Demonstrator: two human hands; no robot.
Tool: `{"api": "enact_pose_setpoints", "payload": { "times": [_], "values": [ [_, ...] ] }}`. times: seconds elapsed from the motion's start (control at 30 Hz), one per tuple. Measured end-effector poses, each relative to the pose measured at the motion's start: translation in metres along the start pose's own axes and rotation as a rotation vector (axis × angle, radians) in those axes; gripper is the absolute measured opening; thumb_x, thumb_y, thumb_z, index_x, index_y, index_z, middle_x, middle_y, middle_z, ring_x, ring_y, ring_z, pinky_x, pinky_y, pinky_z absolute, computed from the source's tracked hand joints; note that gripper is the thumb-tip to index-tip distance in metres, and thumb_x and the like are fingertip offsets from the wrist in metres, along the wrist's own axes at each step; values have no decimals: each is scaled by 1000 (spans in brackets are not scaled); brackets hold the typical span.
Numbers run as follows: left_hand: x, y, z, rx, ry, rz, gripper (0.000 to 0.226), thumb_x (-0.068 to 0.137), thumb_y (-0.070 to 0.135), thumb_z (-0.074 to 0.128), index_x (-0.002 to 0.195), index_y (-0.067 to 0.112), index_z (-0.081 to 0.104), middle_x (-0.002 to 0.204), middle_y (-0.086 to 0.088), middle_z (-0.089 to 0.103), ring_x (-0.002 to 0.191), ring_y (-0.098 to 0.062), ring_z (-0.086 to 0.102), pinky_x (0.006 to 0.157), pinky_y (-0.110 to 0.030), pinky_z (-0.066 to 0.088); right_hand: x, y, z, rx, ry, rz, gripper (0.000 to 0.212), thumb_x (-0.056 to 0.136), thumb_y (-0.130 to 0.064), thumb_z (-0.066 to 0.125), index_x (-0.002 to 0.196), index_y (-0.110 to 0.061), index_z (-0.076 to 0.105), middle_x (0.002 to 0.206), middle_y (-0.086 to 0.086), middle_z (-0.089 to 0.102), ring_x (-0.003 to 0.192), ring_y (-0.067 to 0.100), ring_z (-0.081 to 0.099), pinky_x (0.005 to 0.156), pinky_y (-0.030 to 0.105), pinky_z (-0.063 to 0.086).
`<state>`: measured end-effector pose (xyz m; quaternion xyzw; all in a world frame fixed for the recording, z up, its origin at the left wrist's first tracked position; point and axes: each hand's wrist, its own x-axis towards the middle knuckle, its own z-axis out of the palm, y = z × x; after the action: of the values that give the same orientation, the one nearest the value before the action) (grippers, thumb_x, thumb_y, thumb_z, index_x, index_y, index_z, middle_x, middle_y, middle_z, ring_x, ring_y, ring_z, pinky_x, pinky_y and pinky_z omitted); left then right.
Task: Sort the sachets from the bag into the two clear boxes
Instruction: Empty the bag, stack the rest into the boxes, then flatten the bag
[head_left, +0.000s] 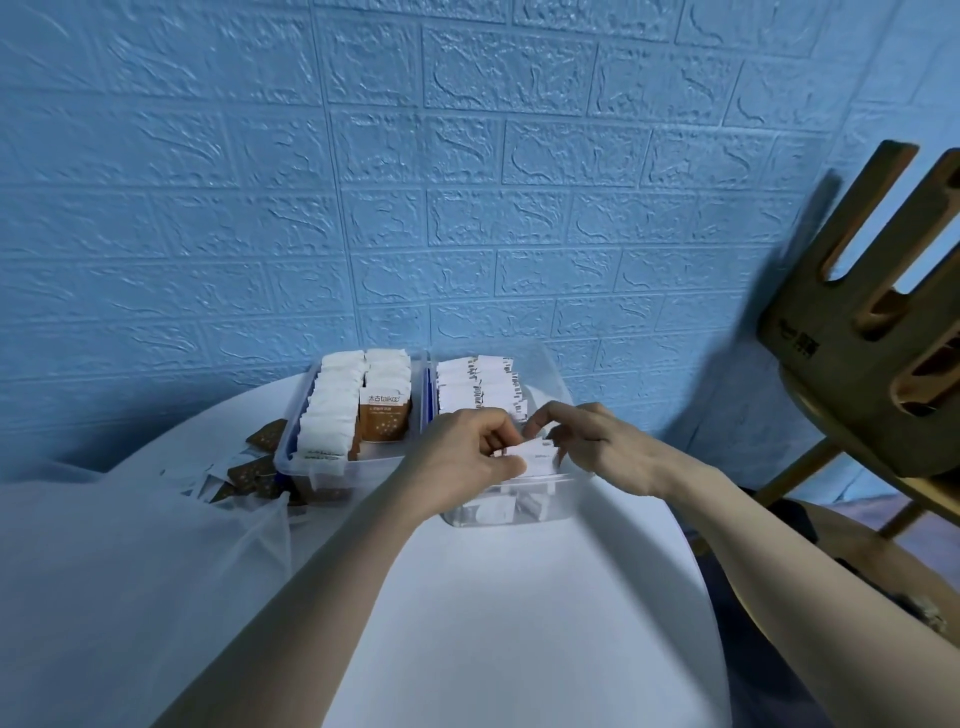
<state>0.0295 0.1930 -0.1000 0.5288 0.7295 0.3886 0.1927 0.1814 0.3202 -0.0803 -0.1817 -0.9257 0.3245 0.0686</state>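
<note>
I have both hands over the right clear box (563, 480): my left hand (467, 452) and my right hand (587, 441) both pinch a white sachet (535, 457) between curled fingertips, held just above the box's near end, where a few white packets lie loose on the bottom. The far half of this box already holds a neat upright row of white sachets, so I judge it well over half filled. The left clear box (291, 457), touching it side by side, looks nearly full with two packed rows, one brown-fronted sachet facing me. What remains sits at the left of the white table (519, 597): a scatter of brown sachets (254, 473) lying at the mouth of the translucent bag (130, 545). I cannot tell how many more are inside it.
</note>
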Motion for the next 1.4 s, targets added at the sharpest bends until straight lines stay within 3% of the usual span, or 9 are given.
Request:
{"api": "enact_pose_setpoints", "payload": {
  "times": [0.1, 0.23, 0.4, 0.53, 0.73, 0.83, 1.0, 1.17, 1.4],
  "values": [
    [10, 8, 3, 81, -57, -44, 22, 72, 25, 81, 65, 32, 61, 55, 16, 55, 59, -6, 51, 60, -23, 40, 10, 6, 4, -58, -23, -17, 37, 78, -20, 43, 109, -25, 62, 74, -13, 62, 87, 15, 52, 73, 23, 40],
    [14, 17, 4, 338, -64, -40, 12, 75, 34, 77, 75, 31, 65, 63, 16, 55, 78, -12, 59, 69, -23, 40, 16, 13, 7, -130, -25, -79, 34, 83, 4, 51, 107, -16, 66, 77, -24, 60, 76, -8, 55, 77, 12, 36],
    [12, 13, 1, 294, -90, -44, 10, 77, 40, 75, 79, 31, 72, 74, 10, 68, 85, -12, 65, 75, -26, 49, 14, 15, 7, -82, -25, -72, 31, 76, -20, 46, 96, -13, 68, 79, 1, 67, 79, 17, 57, 81, 23, 42],
    [2, -3, -3, 174, -50, 77, 18, 81, 50, 65, 85, 34, 73, 83, 12, 72, 83, -5, 64, 82, -35, 51, 16, 19, 6, -140, -10, -91, 16, 88, -24, 53, 92, -21, 69, 69, 2, 64, 68, 13, 49, 72, 22, 39],
    [-19, -22, -9, 516, -63, 352, 80, 78, 82, 21, 130, 33, 57, 133, 17, 56, 124, -5, 45, 101, -21, 20, 13, 8, 7, -293, 44, -145, 45, 77, -23, 33, 103, -17, 70, 102, 2, 71, 97, 22, 61, 90, 34, 44],
    [-21, -18, -1, 633, -123, 345, 74, 80, 76, 25, 143, 39, 38, 148, 20, 38, 137, -2, 29, 114, -26, 6, 9, 6, 7, -386, 32, -130, 60, 78, -35, 21, 113, -22, 68, 112, -1, 70, 110, 18, 58, 105, 29, 33],
    [-23, -11, 2, 607, -86, 313, 47, 93, 50, 52, 138, 38, 46, 139, 11, 50, 133, -2, 34, 113, -25, 3, -6, 11, 10, -594, 100, -139, 78, 80, -45, 1, 128, -24, 59, 121, -7, 66, 123, 4, 48, 117, 31, -1],
    [-25, -13, 4, 755, -62, 290, 52, 94, 54, 45, 141, 31, 45, 149, 14, 38, 139, -4, 27, 114, -29, -2, -12, 13, 17, -620, 31, -118, 62, 95, -42, 9, 128, -28, 59, 126, -17, 62, 124, 0, 44, 116, 32, -5],
    [-21, -3, 9, 817, -38, 261, 49, 94, 53, 44, 138, 31, 46, 146, 10, 41, 137, -10, 29, 110, -33, 2, -14, 10, 26, -623, 163, -89, 78, 86, -52, -5, 135, -24, 49, 123, -13, 62, 125, 5, 44, 116, 33, -4]
  ]
}}
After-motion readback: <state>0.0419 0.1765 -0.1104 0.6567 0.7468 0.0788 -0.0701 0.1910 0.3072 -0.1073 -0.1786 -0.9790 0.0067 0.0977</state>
